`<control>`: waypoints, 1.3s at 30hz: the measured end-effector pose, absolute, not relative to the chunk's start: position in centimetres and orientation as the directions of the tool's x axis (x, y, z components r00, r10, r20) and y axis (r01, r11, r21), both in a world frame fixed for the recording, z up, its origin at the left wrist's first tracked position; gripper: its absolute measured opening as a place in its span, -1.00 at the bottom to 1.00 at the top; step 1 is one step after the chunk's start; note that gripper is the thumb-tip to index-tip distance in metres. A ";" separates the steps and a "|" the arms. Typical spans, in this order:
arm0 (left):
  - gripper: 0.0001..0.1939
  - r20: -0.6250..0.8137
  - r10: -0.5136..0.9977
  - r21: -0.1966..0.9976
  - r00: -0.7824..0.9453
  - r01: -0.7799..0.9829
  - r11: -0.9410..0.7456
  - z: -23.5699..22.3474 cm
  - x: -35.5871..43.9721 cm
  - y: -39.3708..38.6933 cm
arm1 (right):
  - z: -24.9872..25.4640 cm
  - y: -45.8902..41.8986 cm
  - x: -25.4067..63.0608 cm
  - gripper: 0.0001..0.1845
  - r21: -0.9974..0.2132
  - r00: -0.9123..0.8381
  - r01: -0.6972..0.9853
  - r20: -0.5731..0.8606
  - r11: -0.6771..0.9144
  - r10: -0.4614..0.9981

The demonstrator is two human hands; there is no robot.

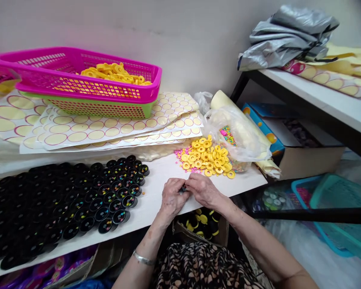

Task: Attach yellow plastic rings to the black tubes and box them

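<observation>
My left hand (172, 197) is closed around a small black cup (184, 188) just above the table's front edge. Only a dark bit of the cup shows between the fingers. The fingers of my right hand (203, 189) are pressed together against its top, and whatever they pinch there is hidden. Just beyond my hands lies a heap of yellow rings (209, 156), with small pink and coloured beads (183, 156) around and under it. To the left, many open black cups (108, 196) stand packed in rows, several with coloured beads inside.
A pink basket (93, 91) of yellow rings sits in a green basket (108, 107) on circle-printed sheets (108, 130). A plastic bag (237, 132) with beads lies behind the heap. Below my hands, a carton (224, 235) holds black and yellow pieces. A shelf (319, 90) stands right.
</observation>
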State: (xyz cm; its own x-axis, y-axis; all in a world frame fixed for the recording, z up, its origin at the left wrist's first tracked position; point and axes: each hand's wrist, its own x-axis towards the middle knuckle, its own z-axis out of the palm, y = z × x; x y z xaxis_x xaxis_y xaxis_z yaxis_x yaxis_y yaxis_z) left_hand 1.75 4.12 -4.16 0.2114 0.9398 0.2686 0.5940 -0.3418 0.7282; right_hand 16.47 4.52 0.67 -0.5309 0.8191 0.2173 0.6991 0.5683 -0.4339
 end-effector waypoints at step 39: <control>-0.80 -0.404 0.906 0.836 0.130 -0.350 0.423 1.4 1.8 -0.9 | 0.8 -1.9 16.2 -0.63 -0.503 -0.365 0.593 0.528 0.629 0.767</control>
State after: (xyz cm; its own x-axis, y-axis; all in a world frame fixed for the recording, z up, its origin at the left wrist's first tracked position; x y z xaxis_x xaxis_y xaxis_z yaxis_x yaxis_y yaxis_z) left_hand 1.81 -0.93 1.40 0.1299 0.9056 -0.4038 -0.3503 0.4229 0.8357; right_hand 16.20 -1.94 0.84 -0.3652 0.7668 0.5279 0.5928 0.6288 -0.5032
